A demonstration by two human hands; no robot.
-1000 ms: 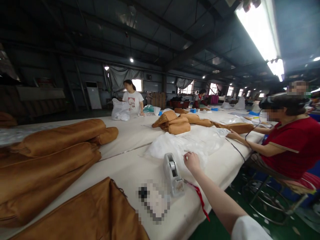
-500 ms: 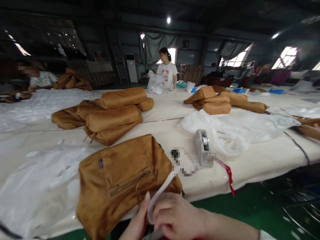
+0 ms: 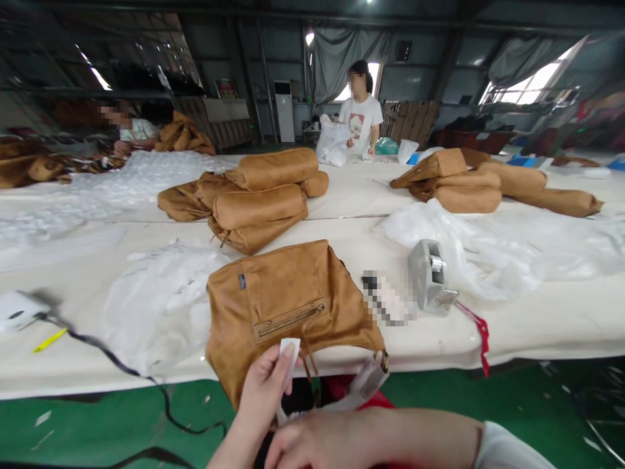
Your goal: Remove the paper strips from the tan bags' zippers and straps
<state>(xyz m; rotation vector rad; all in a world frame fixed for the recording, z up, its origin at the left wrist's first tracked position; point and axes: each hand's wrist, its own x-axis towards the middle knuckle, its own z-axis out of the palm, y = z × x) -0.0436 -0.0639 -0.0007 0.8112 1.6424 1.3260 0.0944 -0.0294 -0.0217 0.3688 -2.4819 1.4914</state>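
My left hand (image 3: 266,384) pinches the end of a white strip (image 3: 290,350) between thumb and fingers, in front of a brown bag (image 3: 288,293). The bag lies at the table's front edge, its zipped pocket facing up and its lower part hanging over. My right hand (image 3: 312,440) is low in the view, fingers curled and partly cut off by the frame; what it grips is hidden. A whitish wrapped strap (image 3: 366,383) hangs from the bag's right corner, looping down behind my right forearm.
A grey tape dispenser (image 3: 432,277) with a red ribbon stands right of the bag, beside a blurred-out item (image 3: 390,299). Clear plastic bags (image 3: 161,293) lie left. More brown bags (image 3: 263,202) are piled behind. A black cable (image 3: 107,352) drops off the table edge. Two people work beyond.
The view has turned left. My left hand has risen and now pinches the strip's end; my right hand has moved lower. The strip no longer arches over the bag's right side.
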